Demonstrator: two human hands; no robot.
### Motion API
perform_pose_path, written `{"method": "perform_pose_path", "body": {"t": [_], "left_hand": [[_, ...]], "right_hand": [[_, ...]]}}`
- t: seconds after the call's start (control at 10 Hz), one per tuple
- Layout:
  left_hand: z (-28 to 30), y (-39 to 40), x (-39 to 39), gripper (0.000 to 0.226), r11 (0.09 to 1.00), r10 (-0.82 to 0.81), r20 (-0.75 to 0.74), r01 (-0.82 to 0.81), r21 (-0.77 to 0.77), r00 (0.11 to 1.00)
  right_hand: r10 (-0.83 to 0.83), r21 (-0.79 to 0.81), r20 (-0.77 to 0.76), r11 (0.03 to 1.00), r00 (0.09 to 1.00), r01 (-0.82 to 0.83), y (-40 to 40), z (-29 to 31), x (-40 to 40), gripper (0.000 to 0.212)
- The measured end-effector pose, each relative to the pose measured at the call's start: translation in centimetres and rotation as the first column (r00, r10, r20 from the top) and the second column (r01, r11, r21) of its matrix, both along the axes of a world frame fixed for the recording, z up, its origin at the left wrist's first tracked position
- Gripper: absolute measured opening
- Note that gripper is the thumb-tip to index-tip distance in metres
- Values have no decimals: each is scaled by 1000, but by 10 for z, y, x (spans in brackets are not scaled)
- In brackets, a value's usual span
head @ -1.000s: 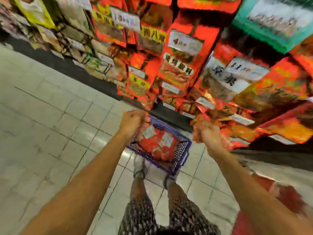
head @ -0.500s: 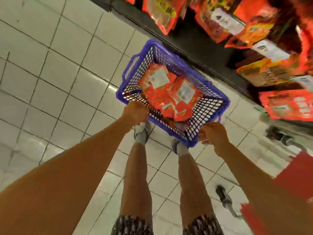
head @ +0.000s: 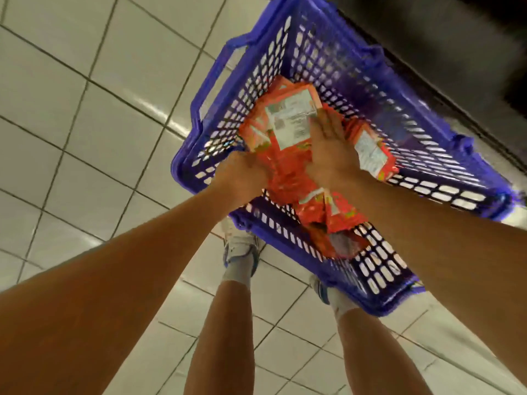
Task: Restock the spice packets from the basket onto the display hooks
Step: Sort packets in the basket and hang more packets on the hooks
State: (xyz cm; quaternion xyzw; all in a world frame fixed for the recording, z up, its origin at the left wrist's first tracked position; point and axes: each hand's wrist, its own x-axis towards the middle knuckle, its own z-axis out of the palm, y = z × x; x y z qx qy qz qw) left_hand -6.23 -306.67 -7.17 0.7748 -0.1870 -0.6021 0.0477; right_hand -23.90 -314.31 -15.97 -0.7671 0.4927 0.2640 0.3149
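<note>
A blue plastic basket [head: 356,61] stands on the tiled floor in front of my feet. Several red spice packets lie inside it. The top packet [head: 291,121] shows a white label, another packet [head: 370,152] lies to its right, and more packets [head: 333,218] sit near the close wall. My left hand [head: 242,175] reaches in and its curled fingers grip the near left edge of the packet pile. My right hand [head: 330,149] lies on top of the pile with fingers stretched flat beside the white label. No display hooks are in view.
The dark base of the shelf unit [head: 456,52] runs along the upper right, just behind the basket. Pale floor tiles [head: 85,109] spread to the left. My left shoe [head: 241,246] and right shoe [head: 328,292] stand against the basket's near side.
The view has tipped down from the hanging display to the basket. Both hands moved from the basket's near rim into it and onto the red packets.
</note>
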Motion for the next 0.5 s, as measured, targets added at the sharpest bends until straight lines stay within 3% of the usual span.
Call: {"method": "perform_pose_path", "body": {"t": [0.1, 0.2, 0.3, 0.4, 0.5], "left_hand": [[-16, 7, 5, 22, 997, -73, 2, 73, 12, 997], [-23, 6, 5, 24, 981, -189, 61, 192, -40, 980], [-20, -1, 3, 21, 974, -208, 100, 215, -64, 973], [-21, -3, -1, 29, 971, -208, 111, 219, -97, 972], [-30, -3, -2, 32, 913, -339, 194, 372, -168, 921]], "right_hand": [[178, 41, -81, 984, 981, -175, -15, -22, 18, 103], [226, -81, -44, 970, 973, -229, -21, -19, 15, 59], [276, -150, 40, 952, 960, -267, -23, -6, -9, 30], [286, -39, 43, 958, 957, -284, -15, 8, -36, 50], [169, -92, 113, 983, 979, -159, -6, 5, -54, 44]]}}
